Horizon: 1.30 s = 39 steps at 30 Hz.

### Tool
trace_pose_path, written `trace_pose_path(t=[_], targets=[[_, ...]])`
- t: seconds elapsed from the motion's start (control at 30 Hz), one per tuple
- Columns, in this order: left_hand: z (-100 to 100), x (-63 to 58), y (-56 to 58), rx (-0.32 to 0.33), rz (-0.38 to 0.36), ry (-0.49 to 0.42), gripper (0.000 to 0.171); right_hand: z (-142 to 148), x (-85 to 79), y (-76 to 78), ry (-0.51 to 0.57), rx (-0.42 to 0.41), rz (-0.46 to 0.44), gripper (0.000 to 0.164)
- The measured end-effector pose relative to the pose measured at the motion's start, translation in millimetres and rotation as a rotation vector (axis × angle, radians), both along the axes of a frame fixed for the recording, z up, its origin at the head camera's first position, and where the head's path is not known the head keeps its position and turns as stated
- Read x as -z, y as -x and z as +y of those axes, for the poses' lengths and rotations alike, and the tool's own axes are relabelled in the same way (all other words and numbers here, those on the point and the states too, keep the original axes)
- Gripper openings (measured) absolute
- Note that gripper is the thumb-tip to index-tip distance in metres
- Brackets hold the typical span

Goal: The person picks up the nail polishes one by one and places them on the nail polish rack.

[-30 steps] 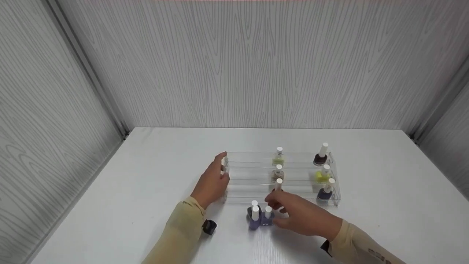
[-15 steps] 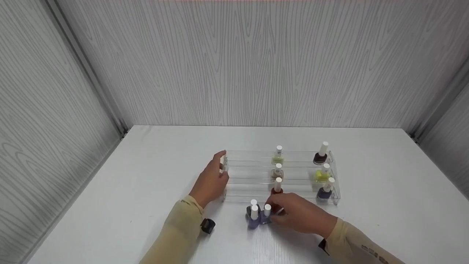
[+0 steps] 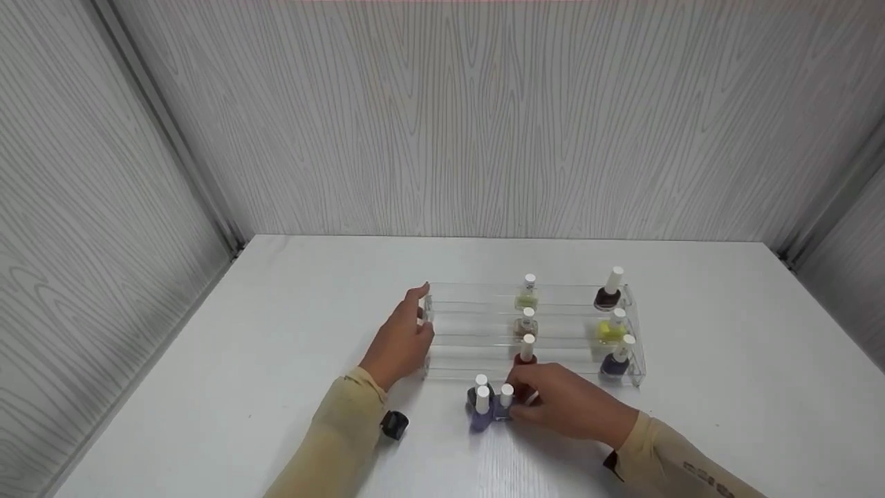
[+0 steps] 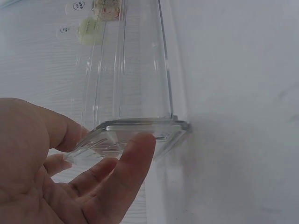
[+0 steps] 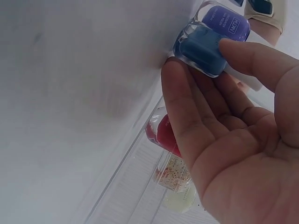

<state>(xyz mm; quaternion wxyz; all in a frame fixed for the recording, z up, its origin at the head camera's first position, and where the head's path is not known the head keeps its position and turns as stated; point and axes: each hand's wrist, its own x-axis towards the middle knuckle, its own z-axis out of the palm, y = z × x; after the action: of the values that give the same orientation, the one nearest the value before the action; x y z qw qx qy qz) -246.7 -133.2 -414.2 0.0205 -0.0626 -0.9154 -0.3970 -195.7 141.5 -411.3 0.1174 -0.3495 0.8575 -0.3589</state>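
In the head view, my left hand (image 3: 399, 346) holds the left end of a clear acrylic display rack (image 3: 470, 340). The left wrist view shows its fingers curled about the clear end panel (image 4: 140, 123). My right hand (image 3: 570, 404) pinches a blue nail polish bottle (image 5: 201, 49) between thumb and fingers, low at the table in front of the rack. Against it stands a purple nail polish bottle (image 5: 224, 22). A darker bottle (image 3: 472, 396) is partly hidden behind the purple one. Just past my right fingers, a red nail polish bottle (image 3: 524, 360) stands on the rack's front tier.
Pale yellow (image 3: 526, 302) and glitter (image 3: 523, 329) bottles share the red one's column. At the rack's right end stand dark red (image 3: 607, 299), bright yellow (image 3: 610, 332) and dark blue (image 3: 614, 365) bottles. Wood-grain panels (image 3: 442, 124) enclose the white table (image 3: 311, 290).
My right hand has shifted slightly, its fingers closing in on the blue bottle, and more of the red bottle shows above it. The left hand stays on the rack's end.
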Motion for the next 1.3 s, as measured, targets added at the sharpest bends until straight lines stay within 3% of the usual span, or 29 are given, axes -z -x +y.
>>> trace_pose_path(t=[0.4,0.77,1.3], targets=[[-0.1,0.8,-0.2,-0.015,0.009,0.004,0.061,1.4,-2.1,0.6,-0.053,0.002,0.008,0.014],[-1.5,-0.1,-1.2,0.019,0.000,-0.002,0.061,1.1,3.3,0.1,-0.044,0.018,0.004,0.011],[-0.2,0.0,-0.7,0.006,0.004,0.009,0.061,-0.4,-1.7,-0.9,-0.005,0.000,0.146,0.011]])
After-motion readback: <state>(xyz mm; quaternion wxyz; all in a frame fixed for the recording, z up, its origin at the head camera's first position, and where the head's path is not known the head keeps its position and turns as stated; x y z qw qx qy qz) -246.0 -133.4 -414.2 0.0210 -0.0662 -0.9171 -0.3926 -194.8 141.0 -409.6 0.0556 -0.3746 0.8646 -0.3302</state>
